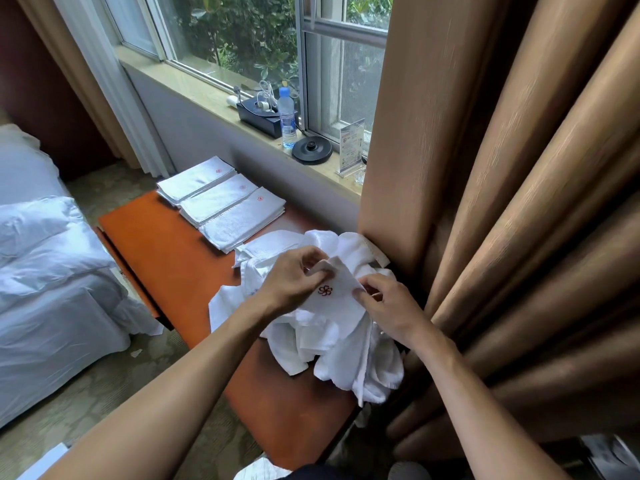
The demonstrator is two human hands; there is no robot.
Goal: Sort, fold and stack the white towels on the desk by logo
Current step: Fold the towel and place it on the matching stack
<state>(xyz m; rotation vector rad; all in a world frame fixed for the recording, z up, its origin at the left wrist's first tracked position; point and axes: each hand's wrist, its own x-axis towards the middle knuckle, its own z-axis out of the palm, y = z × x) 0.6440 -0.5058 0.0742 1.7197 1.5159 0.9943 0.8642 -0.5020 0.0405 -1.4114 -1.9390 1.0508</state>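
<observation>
Presently, a white towel [334,301] is sitting on top of a crumpled pile [346,362] of white towels at the near right of the orange surface [166,258], its red logo [325,290] facing up. The left hand [294,282] is pinching the towel's upper left edge; the right hand [391,306] is pinching its right edge. The pile is touching the brown curtain [485,202]. Three folded stacks [221,202], each showing a red logo, are lying side by side at the surface's far end. A bottle [286,116] is standing on the windowsill [207,95]. A bed [41,271] is standing at the left.
</observation>
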